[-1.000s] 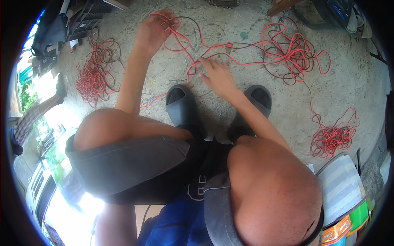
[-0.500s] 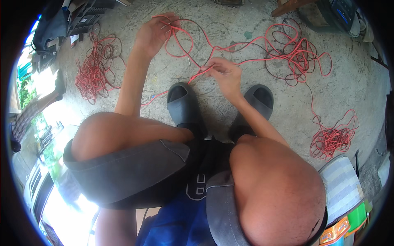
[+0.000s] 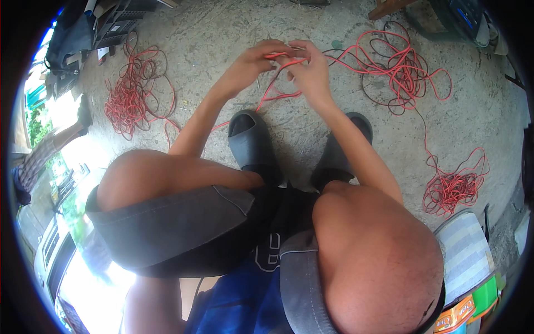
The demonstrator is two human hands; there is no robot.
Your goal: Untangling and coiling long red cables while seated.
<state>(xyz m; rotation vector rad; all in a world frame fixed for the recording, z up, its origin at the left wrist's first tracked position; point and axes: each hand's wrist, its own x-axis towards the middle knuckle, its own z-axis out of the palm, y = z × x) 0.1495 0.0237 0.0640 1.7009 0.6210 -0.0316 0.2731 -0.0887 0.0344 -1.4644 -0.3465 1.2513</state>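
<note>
Item: one length of red-and-dark cord (image 3: 281,97), held above the concrete floor (image 3: 211,61), ahead of two grey slippers (image 3: 251,145).

Left hand (image 3: 257,60): fingers bent around the cord, a bright red strand crossing at the fingertips; exact contact partly hidden.

Right hand (image 3: 312,72): closed on the same cord, thumb and fingers pinching it; fingertips meet those of the left hand, the gripped part lying between the two.

Run of cord below the grip: a strand drops from the fingers toward the left slipper, with a small loop hanging just under the right hand.

Run beyond the grip: strands lead off rightward past the right hand to a loose tangle (image 3: 405,69) on the floor.

Further lots: a denser heap of like cord (image 3: 127,106) at left, well apart from the hands; a compact bundle (image 3: 453,190) at far right, near a striped cushion (image 3: 460,253), joined to the loose tangle by a thin strand (image 3: 425,136).
</note>
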